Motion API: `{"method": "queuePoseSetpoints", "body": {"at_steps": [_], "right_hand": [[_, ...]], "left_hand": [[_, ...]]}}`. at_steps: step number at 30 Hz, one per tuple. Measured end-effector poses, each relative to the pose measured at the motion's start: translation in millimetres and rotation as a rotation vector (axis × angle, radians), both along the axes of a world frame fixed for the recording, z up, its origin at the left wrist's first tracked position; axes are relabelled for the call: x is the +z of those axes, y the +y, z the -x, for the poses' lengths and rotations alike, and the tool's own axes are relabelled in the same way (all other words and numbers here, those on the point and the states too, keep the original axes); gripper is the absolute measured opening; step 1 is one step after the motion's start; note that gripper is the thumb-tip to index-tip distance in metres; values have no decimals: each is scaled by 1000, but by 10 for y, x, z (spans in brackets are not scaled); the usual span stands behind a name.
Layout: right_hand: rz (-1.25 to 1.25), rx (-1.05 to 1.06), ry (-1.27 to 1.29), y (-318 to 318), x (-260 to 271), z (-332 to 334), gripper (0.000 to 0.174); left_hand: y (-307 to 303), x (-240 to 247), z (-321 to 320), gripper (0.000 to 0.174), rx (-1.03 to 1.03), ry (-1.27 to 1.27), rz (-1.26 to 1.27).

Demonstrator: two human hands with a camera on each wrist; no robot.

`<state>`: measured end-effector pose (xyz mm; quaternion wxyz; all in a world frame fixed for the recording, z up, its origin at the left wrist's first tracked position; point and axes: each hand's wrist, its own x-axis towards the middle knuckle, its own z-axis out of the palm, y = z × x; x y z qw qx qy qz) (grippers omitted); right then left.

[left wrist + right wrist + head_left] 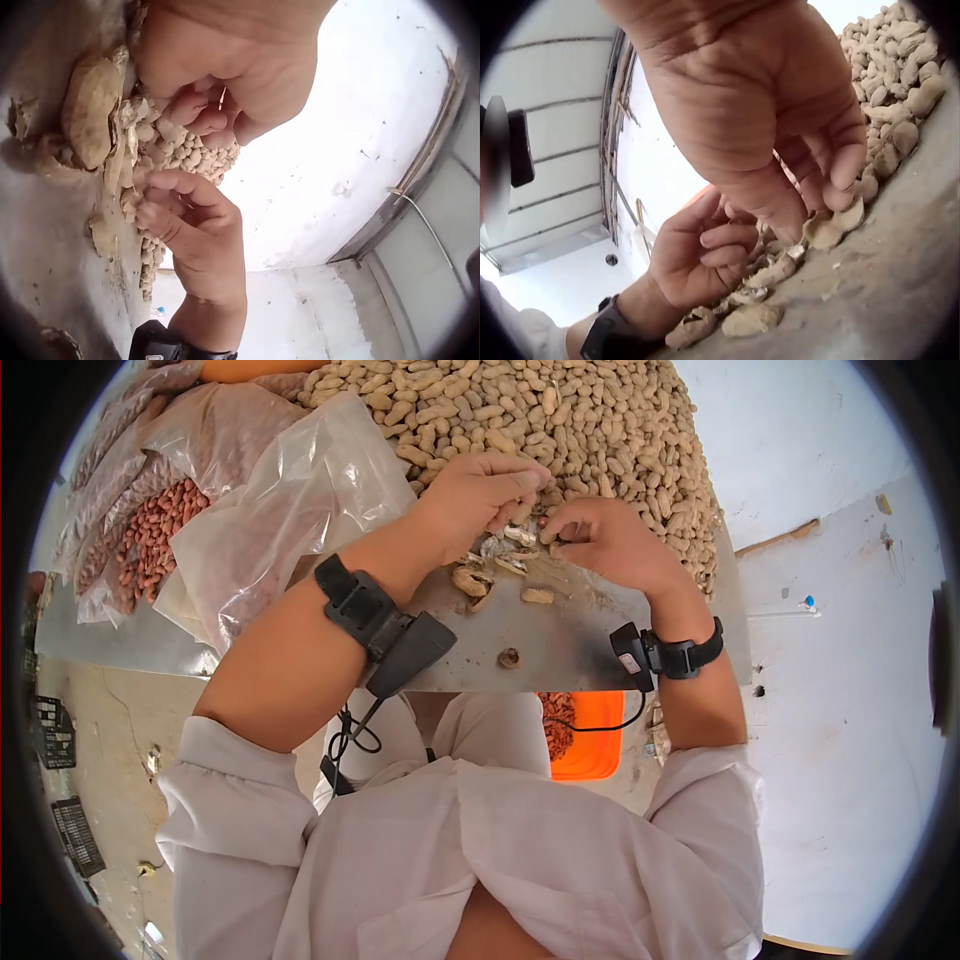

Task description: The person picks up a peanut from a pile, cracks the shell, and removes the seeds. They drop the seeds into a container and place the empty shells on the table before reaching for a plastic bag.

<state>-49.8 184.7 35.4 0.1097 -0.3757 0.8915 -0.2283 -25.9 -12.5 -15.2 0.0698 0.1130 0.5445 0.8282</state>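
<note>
At the near edge of a pile of unshelled peanuts [590, 430], both hands work close together over the grey tabletop [570, 650]. My left hand [475, 500] has its fingers curled in, thumb against the forefinger; nothing shows between them, and its palm is hidden. Facing it, my right hand [620, 545] pinches an opened peanut shell [825, 231] between thumb and fingertips, low over the table in the right wrist view. Broken shells [472, 582] and a peanut pod [537, 596] lie just below the hands.
Clear plastic bags [290, 510] and red shelled peanuts [160, 530] are at the left. Below the table's near edge, an orange container [597, 735] holds reddish bits. A small shell piece [509, 658] lies near that edge. A white wall [840, 760] borders the right side.
</note>
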Motion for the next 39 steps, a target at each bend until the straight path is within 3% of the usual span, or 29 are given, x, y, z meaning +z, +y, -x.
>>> {"method": "queuePoseSetpoints", "body": {"at_steps": [4, 10, 13, 19, 22, 26, 32, 35, 39], "right_hand": [[-110, 60, 260, -70, -80, -27, 21], [-46, 148, 311, -62, 15, -18, 19], [147, 78, 227, -53, 148, 78, 20], [498, 32, -267, -108, 246, 169, 15], [837, 39, -467, -109, 39, 236, 11], [945, 164, -561, -66, -86, 302, 10], [998, 88, -534, -101, -162, 276, 13], [962, 37, -713, -103, -106, 231, 16], [949, -29, -586, -129, -192, 249, 15]], "left_hand": [[-8, -20, 13, 24, -15, 14, -100], [-16, 1, 10, 24, 106, 70, -40], [1, 4, -11, 25, 104, 80, -13], [-24, 24, -24, 26, 74, 128, -75], [-5, 35, -65, 28, 97, 126, 16], [64, 64, -91, 26, 88, 190, 8], [65, 55, -87, 24, 154, 177, 48], [30, 52, -77, 25, 163, 273, 152], [50, 45, -69, 25, 195, 237, 50]]}}
